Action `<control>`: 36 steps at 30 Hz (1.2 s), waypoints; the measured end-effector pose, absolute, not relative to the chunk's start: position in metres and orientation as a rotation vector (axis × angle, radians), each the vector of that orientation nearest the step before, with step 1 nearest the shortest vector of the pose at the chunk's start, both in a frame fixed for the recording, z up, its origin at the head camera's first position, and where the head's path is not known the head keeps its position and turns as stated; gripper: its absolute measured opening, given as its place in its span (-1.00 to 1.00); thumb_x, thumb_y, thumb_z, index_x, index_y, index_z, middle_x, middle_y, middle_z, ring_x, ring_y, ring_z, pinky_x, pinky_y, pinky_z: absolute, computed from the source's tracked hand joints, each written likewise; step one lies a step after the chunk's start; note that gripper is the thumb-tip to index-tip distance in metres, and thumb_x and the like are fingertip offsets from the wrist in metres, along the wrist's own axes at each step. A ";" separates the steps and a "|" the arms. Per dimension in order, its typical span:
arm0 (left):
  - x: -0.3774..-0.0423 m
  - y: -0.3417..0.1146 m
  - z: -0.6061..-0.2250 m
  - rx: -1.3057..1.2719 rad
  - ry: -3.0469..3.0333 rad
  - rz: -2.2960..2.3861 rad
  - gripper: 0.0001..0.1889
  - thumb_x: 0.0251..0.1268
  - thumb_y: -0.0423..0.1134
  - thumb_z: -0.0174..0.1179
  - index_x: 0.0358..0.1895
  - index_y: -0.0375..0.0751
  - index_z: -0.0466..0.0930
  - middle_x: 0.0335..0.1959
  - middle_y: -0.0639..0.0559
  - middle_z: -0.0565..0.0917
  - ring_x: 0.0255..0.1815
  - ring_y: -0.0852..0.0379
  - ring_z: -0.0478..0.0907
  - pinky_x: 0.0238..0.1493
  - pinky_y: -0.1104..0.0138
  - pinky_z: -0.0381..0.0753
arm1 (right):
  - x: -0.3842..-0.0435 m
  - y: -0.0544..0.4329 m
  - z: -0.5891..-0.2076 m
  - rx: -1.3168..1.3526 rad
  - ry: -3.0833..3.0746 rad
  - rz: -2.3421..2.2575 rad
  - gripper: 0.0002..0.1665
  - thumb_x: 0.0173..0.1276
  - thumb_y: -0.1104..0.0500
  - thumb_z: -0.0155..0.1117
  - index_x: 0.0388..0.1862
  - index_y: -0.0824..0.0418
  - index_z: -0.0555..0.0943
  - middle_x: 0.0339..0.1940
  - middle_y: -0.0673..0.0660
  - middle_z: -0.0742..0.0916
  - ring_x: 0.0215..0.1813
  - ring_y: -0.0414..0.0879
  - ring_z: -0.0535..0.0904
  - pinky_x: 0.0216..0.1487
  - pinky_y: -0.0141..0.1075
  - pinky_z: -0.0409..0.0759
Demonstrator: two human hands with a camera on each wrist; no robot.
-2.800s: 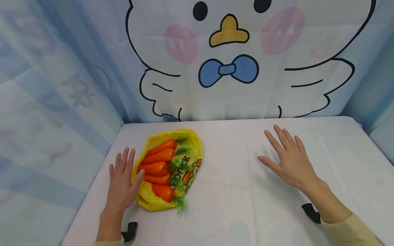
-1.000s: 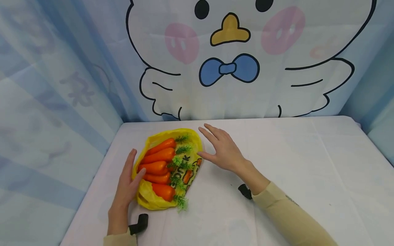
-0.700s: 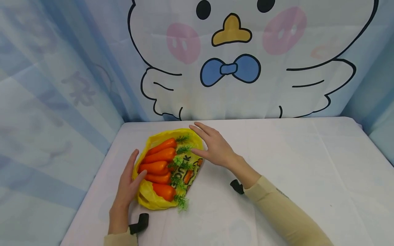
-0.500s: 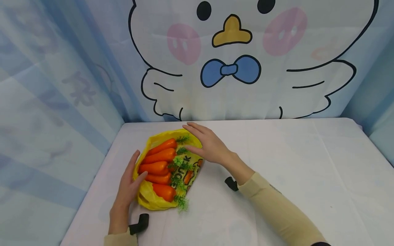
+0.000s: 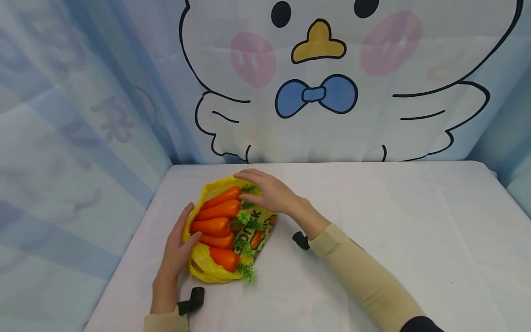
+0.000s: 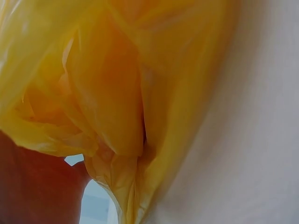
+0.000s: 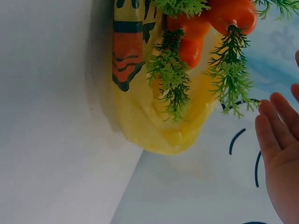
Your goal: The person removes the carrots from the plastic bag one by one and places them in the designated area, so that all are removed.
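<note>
While the left hand (image 5: 175,251) stays spread, the similarly spread right hand (image 5: 271,191) now overhangs the bag (image 5: 205,267), contact unclear.

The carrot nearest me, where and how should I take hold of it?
Probably best to pinch the thick orange end of the nearest carrot, just behind its leaves, coming from above and the right. That end lies bare and faces right, while the yellow bag covers the other end.

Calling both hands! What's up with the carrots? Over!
Left hand at yellow bag's left side. Right hand above its far side. Orange carrots in bag, leafy tops showing. View partly blocked: right hand covers some of the bag.
</note>
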State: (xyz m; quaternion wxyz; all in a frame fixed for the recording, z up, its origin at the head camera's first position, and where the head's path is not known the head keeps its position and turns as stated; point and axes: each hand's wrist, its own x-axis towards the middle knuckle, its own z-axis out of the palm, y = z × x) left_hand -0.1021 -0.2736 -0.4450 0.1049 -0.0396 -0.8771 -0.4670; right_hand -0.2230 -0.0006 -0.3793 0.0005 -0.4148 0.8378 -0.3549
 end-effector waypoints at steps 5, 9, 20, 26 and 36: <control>-0.103 -0.272 -0.445 -0.075 -2.612 -1.406 -0.25 0.38 -0.40 0.03 0.62 0.02 0.10 0.61 -0.03 0.15 0.59 -0.09 0.04 0.48 -0.19 0.05 | -0.228 -0.013 -0.376 -1.334 2.557 -1.022 -0.38 0.47 0.08 0.28 0.46 0.20 0.45 0.43 0.12 0.51 0.45 -0.01 0.38 0.45 -0.19 0.31; -0.103 -0.271 -0.445 -0.040 -2.629 -1.411 -0.23 0.34 -0.44 -0.01 0.63 0.04 0.09 0.61 -0.01 0.14 0.59 -0.08 0.03 0.49 -0.17 0.03 | -0.230 -0.025 -0.373 -1.355 2.520 -0.903 -0.41 0.46 0.10 0.29 0.43 0.19 0.48 0.41 0.12 0.53 0.43 -0.01 0.40 0.43 -0.21 0.32; -0.102 -0.270 -0.446 -0.091 -2.622 -1.413 -0.21 0.29 -0.51 -0.09 0.62 0.01 0.11 0.60 -0.02 0.16 0.59 -0.08 0.04 0.51 -0.14 0.02 | -0.234 -0.041 -0.377 -1.369 2.388 -0.776 -0.42 0.43 0.14 0.33 0.40 0.21 0.51 0.37 0.10 0.57 0.40 -0.02 0.42 0.41 -0.23 0.35; -0.103 -0.269 -0.446 -0.093 -2.628 -1.406 -0.21 0.29 -0.50 -0.09 0.62 0.00 0.10 0.60 -0.02 0.15 0.59 -0.08 0.04 0.51 -0.14 0.02 | -0.234 -0.044 -0.380 -1.333 2.356 -0.768 -0.41 0.43 0.14 0.32 0.42 0.19 0.50 0.39 0.10 0.56 0.42 -0.04 0.40 0.42 -0.24 0.34; -0.103 -0.271 -0.445 -0.095 -2.635 -1.379 -0.25 0.36 -0.43 -0.03 0.63 -0.02 0.08 0.60 -0.08 0.16 0.57 -0.15 0.08 0.48 -0.20 0.05 | -0.231 -0.052 -0.381 -1.332 2.347 -0.732 -0.40 0.42 0.17 0.33 0.42 0.19 0.50 0.36 0.09 0.58 0.33 -0.07 0.48 0.34 -0.30 0.42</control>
